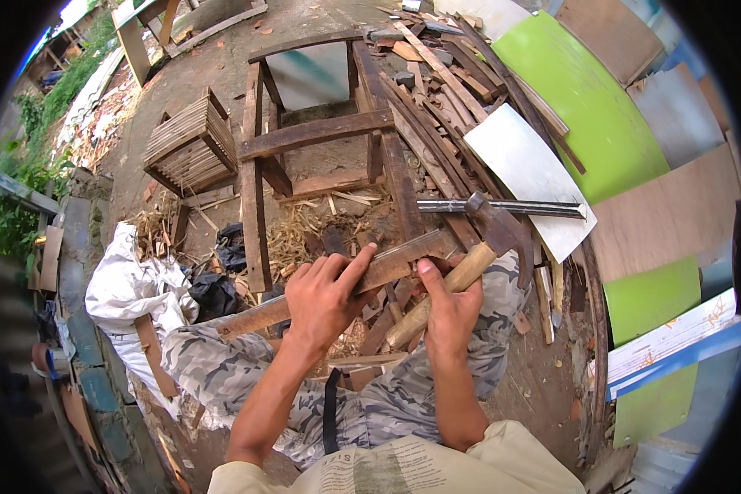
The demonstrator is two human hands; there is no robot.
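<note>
A long, worn wooden strip (402,262) lies slantwise across my lap, above my knees. My left hand (325,300) is closed over its middle, the index finger stretched along it toward the upper right. In my right hand (453,317) is a claw hammer (476,265), held by its pale wooden handle, with the rusty head pointing up and right. The right thumb reaches up to the strip's near edge. Whether the other right fingers also touch the strip is hidden. Just ahead stands a dark wooden frame (317,146) with legs and crossbars.
A slatted wooden crate (191,146) stands left of the frame. Wood offcuts (449,90) pile up at the right, beside a white sheet (523,169) and green panels (580,99). A white sack (136,276) and black plastic (214,295) lie near my left knee, among straw-like shavings (305,226).
</note>
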